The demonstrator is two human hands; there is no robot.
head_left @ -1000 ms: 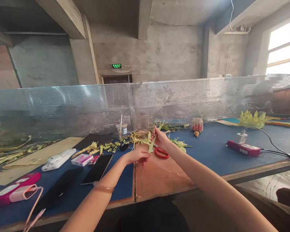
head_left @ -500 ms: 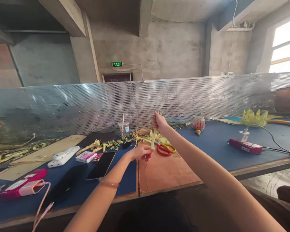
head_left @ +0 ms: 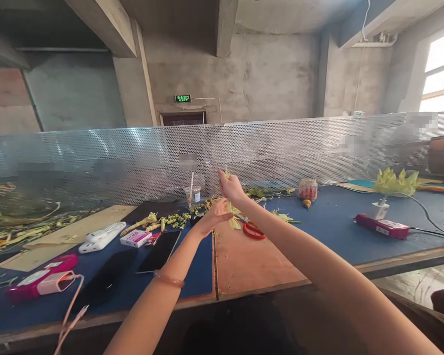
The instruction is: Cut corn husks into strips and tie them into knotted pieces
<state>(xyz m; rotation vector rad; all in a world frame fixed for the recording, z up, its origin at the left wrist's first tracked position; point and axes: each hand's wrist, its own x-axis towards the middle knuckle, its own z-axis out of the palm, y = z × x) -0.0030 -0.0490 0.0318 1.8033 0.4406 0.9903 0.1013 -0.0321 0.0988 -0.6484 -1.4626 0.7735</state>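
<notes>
My right hand (head_left: 232, 189) is closed in a fist around the upper part of a pale yellow-green strip (head_left: 235, 224), thin and leaf-like, held upright. The strip's flared lower end hangs over the reddish-brown board. Just below and to the left, my left hand (head_left: 215, 217) is at the strip, with thumb and fingers apart around it; whether it touches cannot be made out. Red-handled scissors (head_left: 254, 230) lie on the board, partly hidden by my right forearm. Pale strips and scraps (head_left: 281, 216) are scattered behind and beside my hands.
A plastic cup with a straw (head_left: 193, 195) and a lidded jar (head_left: 308, 189) stand near the perforated metal screen (head_left: 288, 148). To the left lie a dark phone (head_left: 159, 251), a small pink-white box (head_left: 135, 238) and a power strip (head_left: 40, 281). Another power strip (head_left: 383, 227) is right.
My left hand has let go of the strip's lower end and moved up and slightly left, its fingers opening. My right hand has shifted left and a little down, still gripping the strip.
</notes>
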